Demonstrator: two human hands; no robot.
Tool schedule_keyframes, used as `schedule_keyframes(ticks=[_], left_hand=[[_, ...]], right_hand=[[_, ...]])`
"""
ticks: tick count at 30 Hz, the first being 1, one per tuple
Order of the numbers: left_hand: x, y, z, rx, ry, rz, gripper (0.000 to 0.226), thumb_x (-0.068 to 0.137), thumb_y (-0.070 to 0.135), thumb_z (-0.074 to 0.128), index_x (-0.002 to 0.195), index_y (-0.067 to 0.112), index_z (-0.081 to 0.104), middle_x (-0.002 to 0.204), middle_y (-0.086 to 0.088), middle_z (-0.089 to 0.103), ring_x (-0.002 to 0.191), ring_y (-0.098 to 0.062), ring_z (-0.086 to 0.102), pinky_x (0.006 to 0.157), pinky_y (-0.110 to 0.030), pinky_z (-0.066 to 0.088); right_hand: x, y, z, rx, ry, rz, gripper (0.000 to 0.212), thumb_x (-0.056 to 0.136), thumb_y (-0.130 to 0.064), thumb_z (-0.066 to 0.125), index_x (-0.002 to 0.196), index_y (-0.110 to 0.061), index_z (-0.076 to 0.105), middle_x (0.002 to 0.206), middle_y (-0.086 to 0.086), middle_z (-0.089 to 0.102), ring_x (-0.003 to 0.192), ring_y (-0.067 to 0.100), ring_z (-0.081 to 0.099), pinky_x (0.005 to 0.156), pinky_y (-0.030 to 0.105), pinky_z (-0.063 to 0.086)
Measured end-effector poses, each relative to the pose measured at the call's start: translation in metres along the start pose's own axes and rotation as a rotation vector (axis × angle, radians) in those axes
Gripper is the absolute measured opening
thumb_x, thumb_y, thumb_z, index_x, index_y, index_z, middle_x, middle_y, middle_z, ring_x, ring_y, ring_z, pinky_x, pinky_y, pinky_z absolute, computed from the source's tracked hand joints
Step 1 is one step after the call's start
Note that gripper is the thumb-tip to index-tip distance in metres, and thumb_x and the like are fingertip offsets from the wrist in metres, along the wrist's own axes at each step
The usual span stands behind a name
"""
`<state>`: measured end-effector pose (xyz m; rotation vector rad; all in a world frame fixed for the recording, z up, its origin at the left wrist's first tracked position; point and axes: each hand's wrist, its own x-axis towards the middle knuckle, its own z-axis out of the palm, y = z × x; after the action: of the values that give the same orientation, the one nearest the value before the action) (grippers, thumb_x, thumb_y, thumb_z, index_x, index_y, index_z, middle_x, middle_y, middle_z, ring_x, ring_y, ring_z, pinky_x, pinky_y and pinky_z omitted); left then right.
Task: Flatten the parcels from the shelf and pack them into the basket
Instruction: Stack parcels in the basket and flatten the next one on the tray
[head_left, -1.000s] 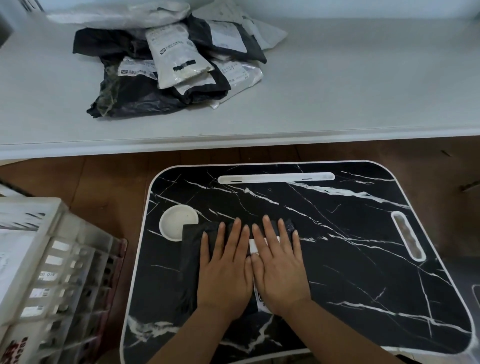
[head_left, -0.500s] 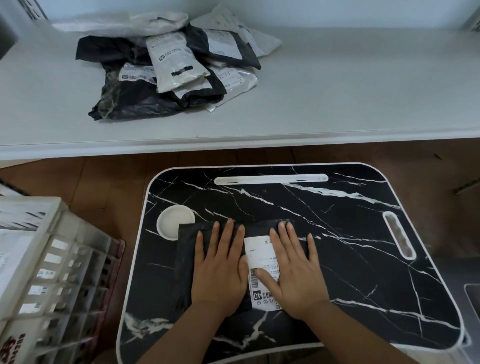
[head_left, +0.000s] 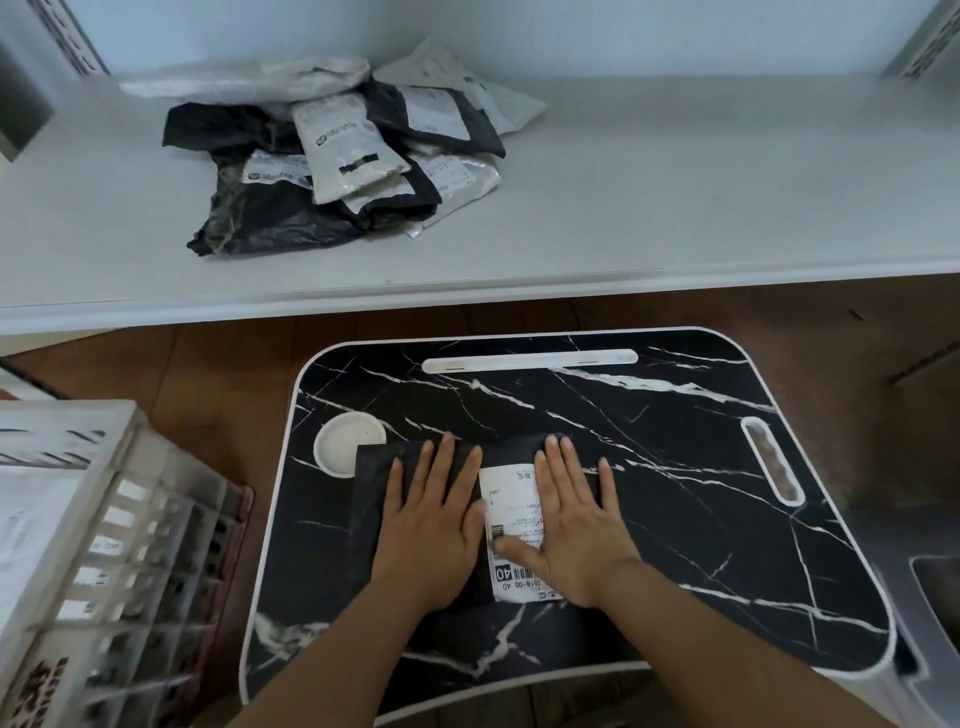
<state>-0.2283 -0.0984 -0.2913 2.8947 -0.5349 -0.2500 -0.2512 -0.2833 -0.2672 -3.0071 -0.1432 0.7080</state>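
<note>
Both your hands lie flat, palms down, on the black parcel (head_left: 415, 467) on the worktop (head_left: 675, 441). The fingers are released and spread, grasping nothing: your left hand (head_left: 431, 525) presses the dark plastic, your right hand (head_left: 576, 525) covers part of the white label (head_left: 511, 519), its thumb across the barcode.

The likeliest trouble from here, as I judge it, is the parcel sliding on the glossy marble-pattern top if you push outward unevenly; its far-left corner, beyond your left fingers, already overlaps the round white recess (head_left: 340, 447), so that edge may not press flat. Air trapped under the film could bunch up between your two hands and spring back once you lift them. Carrying it left of your left fingers to the basket (head_left: 104, 519), a limp bag may fold again.

The basket is cut off at the frame's left edge and blurred, so you cannot tell how full it is. The remaining parcels (head_left: 337, 161) sit heaped on the shelf (head_left: 675, 208), well beyond your fingertips; their count is unclear because they overlap. The label's print is mostly unreadable, and your forearms hide the parcel's near edge.
</note>
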Motion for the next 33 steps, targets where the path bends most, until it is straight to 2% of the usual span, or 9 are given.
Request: schedule_keyframes(ticks=[3, 7, 10, 13, 15, 18, 21, 28, 33], left_hand=[[-0.006, -0.025, -0.005, 0.03, -0.031, 0.048, 0.07, 0.088, 0.067, -0.013, 0.15, 0.036, -0.002, 0.159, 0.005, -0.005, 0.147, -0.016, -0.006, 0.115, -0.04, -0.008], [-0.023, -0.051, -0.017, 0.123, -0.1, 0.008, 0.069, 0.097, 0.06, 0.001, 0.147, 0.024, 0.03, 0.153, 0.004, 0.033, 0.145, -0.016, 0.019, 0.113, -0.041, 0.01], [-0.02, -0.044, -0.032, 0.026, -0.043, -0.011, 0.095, 0.077, 0.072, -0.024, 0.152, 0.028, 0.014, 0.159, 0.009, 0.012, 0.148, -0.012, 0.005, 0.119, -0.034, 0.002], [-0.002, -0.026, -0.049, -0.087, 0.018, -0.111, 0.075, 0.092, 0.065, 0.02, 0.153, 0.024, 0.009, 0.16, 0.003, 0.013, 0.147, -0.017, 0.011, 0.119, -0.038, 0.01], [0.006, -0.013, -0.058, -0.18, -0.059, -0.144, 0.081, 0.091, 0.053, 0.048, 0.154, 0.023, 0.006, 0.16, 0.0, 0.012, 0.145, -0.021, 0.018, 0.118, -0.04, 0.019], [0.009, -0.001, -0.059, -0.206, -0.142, -0.128, 0.08, 0.09, 0.044, 0.056, 0.153, 0.019, 0.012, 0.158, -0.003, 0.021, 0.142, -0.023, 0.025, 0.115, -0.038, 0.027], [0.005, -0.003, -0.059, -0.256, -0.177, -0.133, 0.08, 0.089, 0.038, 0.059, 0.153, 0.019, 0.014, 0.156, -0.004, 0.024, 0.142, -0.022, 0.025, 0.116, -0.036, 0.025], [0.01, -0.02, -0.105, -0.308, -0.217, -0.036, 0.096, 0.077, 0.047, 0.069, 0.152, 0.026, 0.013, 0.155, -0.001, 0.028, 0.142, -0.023, 0.025, 0.116, -0.047, 0.019], [0.003, -0.079, -0.173, -0.453, -0.311, -0.028, 0.048, 0.079, 0.039, 0.075, 0.114, 0.009, 0.06, 0.113, -0.004, 0.064, 0.101, -0.021, 0.059, 0.086, -0.029, 0.045]], right_hand=[[-0.007, 0.009, -0.005, 0.007, -0.074, 0.022, 0.117, 0.059, -0.092, -0.004, 0.14, -0.014, -0.034, 0.145, 0.004, -0.046, 0.132, 0.019, -0.045, 0.113, 0.054, -0.02], [-0.021, 0.025, -0.006, 0.073, -0.096, 0.042, 0.13, 0.049, -0.098, 0.013, 0.141, -0.019, -0.032, 0.151, -0.001, -0.039, 0.136, 0.018, -0.039, 0.113, 0.052, -0.02], [-0.028, 0.018, -0.019, 0.329, 0.085, 0.118, 0.138, 0.048, -0.095, 0.042, 0.154, -0.017, 0.001, 0.161, 0.001, 0.003, 0.148, 0.018, -0.003, 0.119, 0.047, 0.002], [-0.023, -0.001, -0.03, 0.755, 0.348, 0.408, 0.103, 0.058, -0.066, 0.078, 0.137, -0.011, 0.041, 0.135, 0.006, 0.043, 0.128, 0.022, 0.039, 0.107, 0.038, 0.037], [-0.014, -0.008, -0.027, 1.072, 0.282, 0.596, 0.093, 0.052, -0.05, 0.09, 0.124, -0.005, 0.05, 0.121, 0.009, 0.055, 0.111, 0.025, 0.057, 0.095, 0.038, 0.05], [-0.011, -0.014, -0.024, 1.45, 0.092, 0.652, 0.074, 0.045, -0.03, 0.096, 0.104, 0.0, 0.064, 0.091, 0.014, 0.073, 0.077, 0.029, 0.072, 0.072, 0.046, 0.06], [-0.018, -0.021, -0.031, 1.556, -0.034, 0.607, 0.035, 0.063, -0.001, 0.087, 0.093, 0.004, 0.069, 0.085, 0.02, 0.074, 0.074, 0.033, 0.072, 0.074, 0.049, 0.059], [-0.027, -0.051, -0.076, 1.461, -0.075, 0.276, 0.028, 0.079, 0.005, 0.071, 0.105, -0.001, 0.062, 0.087, 0.017, 0.074, 0.077, 0.032, 0.073, 0.058, 0.033, 0.056], [-0.011, -0.097, -0.128, 1.34, -0.103, 0.034, 0.027, 0.079, 0.004, 0.071, 0.105, -0.004, 0.065, 0.091, 0.018, 0.074, 0.082, 0.034, 0.072, 0.07, 0.042, 0.058]])
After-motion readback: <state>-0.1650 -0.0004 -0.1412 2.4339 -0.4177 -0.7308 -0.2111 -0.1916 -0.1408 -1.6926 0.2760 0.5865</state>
